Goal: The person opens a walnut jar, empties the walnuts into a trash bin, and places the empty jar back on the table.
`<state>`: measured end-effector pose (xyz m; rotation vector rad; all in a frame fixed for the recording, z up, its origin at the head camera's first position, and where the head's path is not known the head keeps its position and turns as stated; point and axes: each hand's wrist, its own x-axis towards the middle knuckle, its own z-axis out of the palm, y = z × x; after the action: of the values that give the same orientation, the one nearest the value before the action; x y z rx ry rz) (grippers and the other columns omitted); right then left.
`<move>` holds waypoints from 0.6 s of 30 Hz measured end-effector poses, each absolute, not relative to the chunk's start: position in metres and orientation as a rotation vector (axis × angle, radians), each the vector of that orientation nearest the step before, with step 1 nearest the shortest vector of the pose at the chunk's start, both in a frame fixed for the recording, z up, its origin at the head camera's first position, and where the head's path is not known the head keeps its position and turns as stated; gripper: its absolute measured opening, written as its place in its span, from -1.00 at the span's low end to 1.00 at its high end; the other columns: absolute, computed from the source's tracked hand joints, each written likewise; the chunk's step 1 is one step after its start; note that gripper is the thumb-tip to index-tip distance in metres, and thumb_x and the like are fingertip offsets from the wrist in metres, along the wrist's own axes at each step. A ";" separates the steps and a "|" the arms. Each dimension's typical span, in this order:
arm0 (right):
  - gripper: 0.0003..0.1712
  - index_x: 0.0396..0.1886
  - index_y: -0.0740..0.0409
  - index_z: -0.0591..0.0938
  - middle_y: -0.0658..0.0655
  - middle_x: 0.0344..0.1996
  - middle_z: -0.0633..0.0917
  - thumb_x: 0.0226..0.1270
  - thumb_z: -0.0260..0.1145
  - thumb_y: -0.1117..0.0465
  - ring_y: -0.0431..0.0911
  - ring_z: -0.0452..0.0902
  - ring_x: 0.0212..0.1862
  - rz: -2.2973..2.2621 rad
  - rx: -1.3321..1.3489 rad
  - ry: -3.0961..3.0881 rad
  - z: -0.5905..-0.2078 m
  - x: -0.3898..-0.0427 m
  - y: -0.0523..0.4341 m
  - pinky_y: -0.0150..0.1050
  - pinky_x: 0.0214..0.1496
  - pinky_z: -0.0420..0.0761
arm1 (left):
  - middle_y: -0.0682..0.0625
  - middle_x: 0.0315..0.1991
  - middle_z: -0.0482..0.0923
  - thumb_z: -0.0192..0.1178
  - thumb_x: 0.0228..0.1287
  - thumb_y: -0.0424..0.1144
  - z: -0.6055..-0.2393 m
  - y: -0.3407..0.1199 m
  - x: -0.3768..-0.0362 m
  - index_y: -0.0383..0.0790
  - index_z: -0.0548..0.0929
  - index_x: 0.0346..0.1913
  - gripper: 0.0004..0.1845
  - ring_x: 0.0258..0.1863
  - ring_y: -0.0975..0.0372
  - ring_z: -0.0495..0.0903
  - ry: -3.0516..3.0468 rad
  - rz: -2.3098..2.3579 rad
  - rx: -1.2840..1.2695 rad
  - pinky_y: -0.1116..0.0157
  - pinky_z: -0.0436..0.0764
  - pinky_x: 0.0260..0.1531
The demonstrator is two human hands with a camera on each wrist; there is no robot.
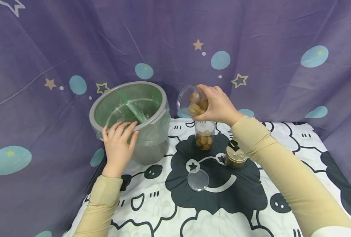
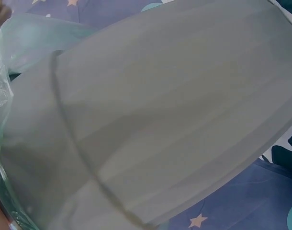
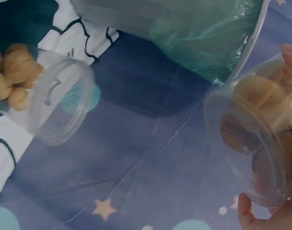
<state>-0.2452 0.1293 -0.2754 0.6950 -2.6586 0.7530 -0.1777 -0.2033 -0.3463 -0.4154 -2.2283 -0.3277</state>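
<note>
While both arms reach forward over the desk, the scene reads as follows.

Right hand: the right hand grips a clear plastic jar, fingers and thumb curled round its body.
Held jar: small, round and see-through, with no lid on; it is tipped on its side in the air, mouth turned toward the bin, and holds several round brown nuts. The right wrist view shows the nuts lying close behind the open rim.
Left hand: the left hand rests with straight, spread fingers on the near rim of the bin, curled round nothing.
Bin: a grey round bin lined with a thin green bag, standing at the desk's back left, just beside the tipped jar.
Second jar: an upright clear jar with the same nuts stands directly below the held one.
Loose lid: a clear round lid lies flat on the cloth, nearer the person.
Third jar: a closed jar with brown contents stands near the right forearm.
</note>
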 end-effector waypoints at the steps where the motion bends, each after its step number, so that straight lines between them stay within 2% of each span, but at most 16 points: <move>1: 0.19 0.35 0.08 0.31 0.16 0.10 0.56 -0.38 0.63 -0.12 0.14 0.32 0.15 0.737 0.689 -2.659 -0.272 -0.246 0.125 0.09 0.14 0.37 | -0.19 -0.05 0.61 0.17 0.32 -0.14 -0.346 -0.203 -0.178 -0.14 0.65 0.05 -0.70 0.10 -0.12 0.44 -2.231 -0.325 -0.417 -0.21 0.08 0.25; 10: 0.18 0.38 0.04 0.26 0.17 0.15 0.52 -0.29 0.56 -0.20 0.13 0.32 0.16 0.554 0.723 -2.656 -0.252 -0.247 0.087 0.12 0.14 0.37 | -0.19 -0.05 0.60 0.16 0.33 -0.15 -0.348 -0.205 -0.178 -0.14 0.65 0.06 -0.70 0.12 -0.13 0.43 -2.231 -0.338 -0.408 -0.22 0.09 0.22; 18: 0.12 0.39 0.03 0.25 0.13 0.12 0.51 -0.23 0.50 -0.16 0.09 0.33 0.13 0.372 0.774 -2.627 -0.246 -0.242 0.052 0.05 0.06 0.38 | -0.21 -0.05 0.60 0.19 0.30 -0.18 -0.347 -0.207 -0.176 -0.15 0.65 0.05 -0.70 0.12 -0.15 0.41 -2.220 -0.332 -0.397 -0.23 0.09 0.22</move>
<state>-0.2416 0.0522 -0.2459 0.7743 -2.6273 0.3722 -0.1764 -0.2071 -0.3473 -0.3971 -2.2201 -0.3320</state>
